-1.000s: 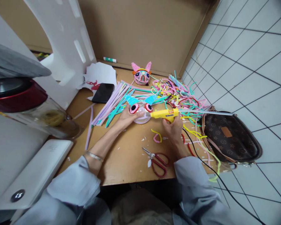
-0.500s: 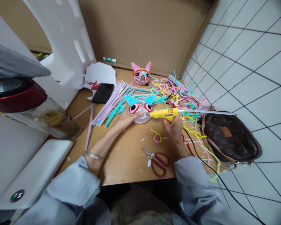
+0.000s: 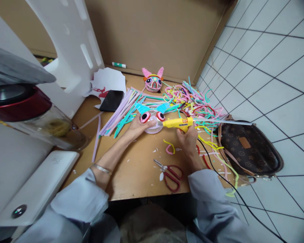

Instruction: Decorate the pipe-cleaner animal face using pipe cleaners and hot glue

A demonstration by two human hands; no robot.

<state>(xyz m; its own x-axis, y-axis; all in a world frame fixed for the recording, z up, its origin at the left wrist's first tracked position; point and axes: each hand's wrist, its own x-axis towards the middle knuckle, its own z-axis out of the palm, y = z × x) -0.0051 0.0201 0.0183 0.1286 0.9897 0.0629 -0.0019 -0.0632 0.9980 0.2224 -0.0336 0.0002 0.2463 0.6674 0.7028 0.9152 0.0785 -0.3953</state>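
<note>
My left hand (image 3: 136,127) is closed round a clear plastic ball (image 3: 152,126) that carries two pink eyes (image 3: 145,117) and blue pipe-cleaner ears, and steadies it on the wooden table (image 3: 131,168). My right hand (image 3: 188,138) grips a yellow hot glue gun (image 3: 178,123). Its nozzle points left and touches the ball beside the right eye (image 3: 161,116). A clear glue stick (image 3: 225,121) juts from the gun's back toward the right. The gun's black cord (image 3: 218,172) trails off the table's front right corner.
A finished pink pipe-cleaner head (image 3: 153,81) sits at the back. Loose pipe cleaners (image 3: 192,99) are heaped at the right, straight ones (image 3: 121,111) lie left of the ball. Red scissors (image 3: 169,173), a black phone (image 3: 111,100), a brown handbag (image 3: 248,148) and a glass jar (image 3: 53,126) surround the work spot.
</note>
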